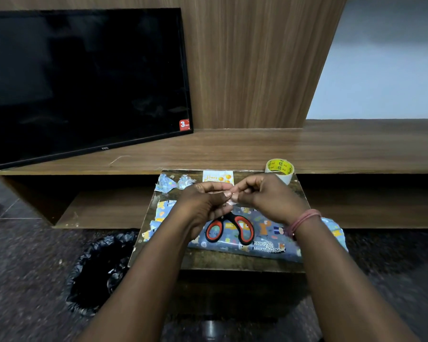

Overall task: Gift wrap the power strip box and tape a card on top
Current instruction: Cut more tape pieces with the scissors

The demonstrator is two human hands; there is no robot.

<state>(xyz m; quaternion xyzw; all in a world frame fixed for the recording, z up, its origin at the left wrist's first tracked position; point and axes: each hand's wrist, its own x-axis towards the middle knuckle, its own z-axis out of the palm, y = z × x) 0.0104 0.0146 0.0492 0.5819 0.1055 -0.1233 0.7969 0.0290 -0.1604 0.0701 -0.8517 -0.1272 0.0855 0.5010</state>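
The box wrapped in blue patterned paper [269, 236] lies on a small dark wooden table [232, 264]. Red-and-black scissors [229, 228] rest on top of the wrapped box. Above the box, my left hand [203, 203] and my right hand [269, 196] meet and pinch a small clear piece of tape [229, 199] between their fingertips. A white card with orange balloons [218, 176] lies at the table's far edge, partly hidden behind my fingers. A roll of clear tape [279, 169] with a yellow core stands at the far right corner.
Crumpled scraps of wrapping paper [173, 183] lie at the table's far left. A bin lined with a black bag [97, 272] stands on the floor to the left. A black TV [84, 82] leans on the wooden shelf unit [257, 149] behind the table.
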